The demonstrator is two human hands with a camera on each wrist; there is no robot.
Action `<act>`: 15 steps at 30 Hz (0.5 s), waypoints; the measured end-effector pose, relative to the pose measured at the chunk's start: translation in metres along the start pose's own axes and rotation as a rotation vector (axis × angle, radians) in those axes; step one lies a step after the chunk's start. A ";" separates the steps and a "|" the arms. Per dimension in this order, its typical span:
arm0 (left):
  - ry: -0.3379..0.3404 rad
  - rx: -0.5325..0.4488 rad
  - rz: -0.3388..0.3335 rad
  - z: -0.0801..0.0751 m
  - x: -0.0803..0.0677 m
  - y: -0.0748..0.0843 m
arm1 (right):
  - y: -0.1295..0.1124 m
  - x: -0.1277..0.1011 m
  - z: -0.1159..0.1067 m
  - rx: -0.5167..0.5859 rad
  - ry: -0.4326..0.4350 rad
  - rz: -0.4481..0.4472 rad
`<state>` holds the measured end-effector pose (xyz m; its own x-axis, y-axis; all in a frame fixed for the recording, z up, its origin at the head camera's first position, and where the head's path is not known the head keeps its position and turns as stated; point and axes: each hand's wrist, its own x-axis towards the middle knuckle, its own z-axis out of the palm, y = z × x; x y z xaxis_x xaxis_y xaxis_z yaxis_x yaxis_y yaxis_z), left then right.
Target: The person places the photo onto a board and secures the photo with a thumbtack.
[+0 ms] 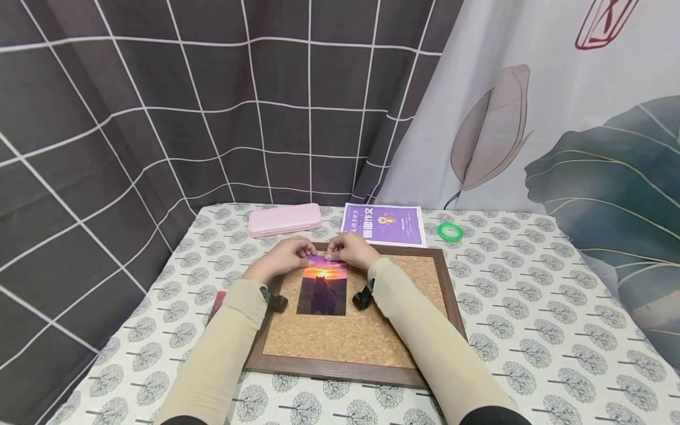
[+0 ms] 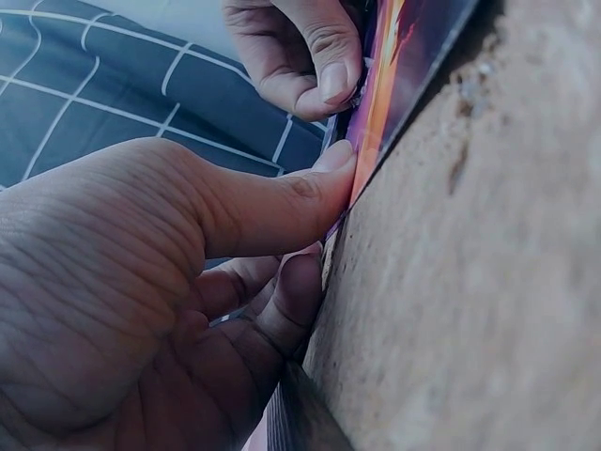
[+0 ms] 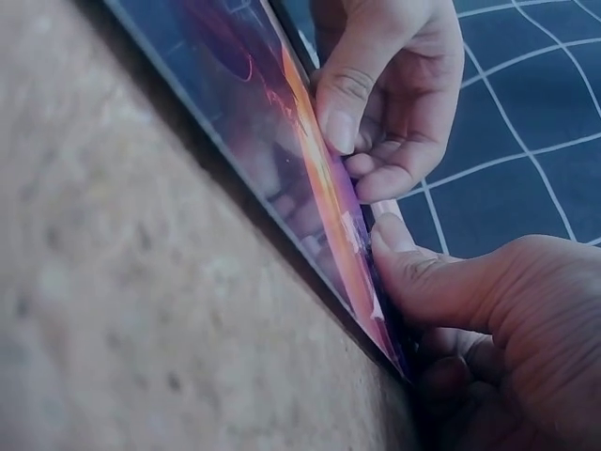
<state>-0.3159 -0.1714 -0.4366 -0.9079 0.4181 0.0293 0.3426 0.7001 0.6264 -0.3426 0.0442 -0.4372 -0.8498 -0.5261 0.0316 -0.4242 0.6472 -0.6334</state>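
A glossy sunset photo (image 1: pixel 323 289) with a dark horse silhouette lies over the left part of a brown-framed corkboard (image 1: pixel 366 339). At its upper left corner, my left hand (image 1: pixel 284 257) pinches the edge, thumb on the printed face; the left thumb (image 2: pixel 282 202) shows close up in the left wrist view. My right hand (image 1: pixel 355 250) pinches the top edge near the upper right corner. In the right wrist view, the right thumb (image 3: pixel 441 287) lies along that edge, and pale shiny streaks show on the print. The fingertips behind the edge are partly hidden.
Behind the board lie a pink case (image 1: pixel 284 219), a purple booklet (image 1: pixel 382 224) and a green tape roll (image 1: pixel 450 239). A red item (image 1: pixel 218 300) peeks out beside the left forearm. The tree-print tablecloth (image 1: pixel 531 307) extends to both sides; a dark checked curtain (image 1: pixel 281 130) hangs behind.
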 end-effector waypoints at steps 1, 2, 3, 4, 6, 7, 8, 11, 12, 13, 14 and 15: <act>-0.001 -0.001 0.000 0.000 0.000 0.000 | 0.000 0.000 0.000 -0.006 0.002 -0.001; -0.001 -0.002 0.002 -0.001 -0.001 0.001 | 0.000 0.001 0.001 -0.012 0.004 -0.002; -0.002 -0.003 0.003 -0.001 -0.001 0.001 | 0.000 0.001 0.002 -0.017 0.007 -0.004; -0.002 -0.005 0.004 -0.001 -0.002 0.002 | 0.000 0.001 0.002 -0.021 0.008 -0.005; -0.001 -0.004 0.008 -0.002 -0.002 0.002 | 0.001 0.002 0.003 -0.020 0.012 -0.008; 0.000 -0.003 0.011 -0.002 -0.002 0.002 | 0.002 0.002 0.003 -0.023 0.014 -0.013; 0.002 -0.002 0.014 -0.002 -0.002 0.002 | 0.002 0.002 0.004 -0.023 0.016 -0.015; 0.002 -0.005 0.015 -0.002 -0.002 0.001 | 0.005 0.003 0.005 -0.027 0.021 -0.034; 0.001 -0.008 0.013 -0.002 -0.002 0.001 | 0.007 0.003 0.005 -0.029 0.023 -0.043; 0.001 -0.010 0.012 -0.002 -0.002 0.001 | 0.008 0.003 0.005 -0.031 0.024 -0.052; 0.002 -0.010 0.012 -0.002 -0.002 0.001 | 0.009 0.003 0.005 -0.027 0.023 -0.058; 0.002 -0.011 0.013 -0.002 -0.002 0.001 | 0.009 0.003 0.005 -0.025 0.023 -0.067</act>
<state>-0.3144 -0.1724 -0.4344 -0.9040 0.4257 0.0394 0.3517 0.6882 0.6345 -0.3479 0.0457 -0.4470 -0.8260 -0.5562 0.0915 -0.4881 0.6246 -0.6096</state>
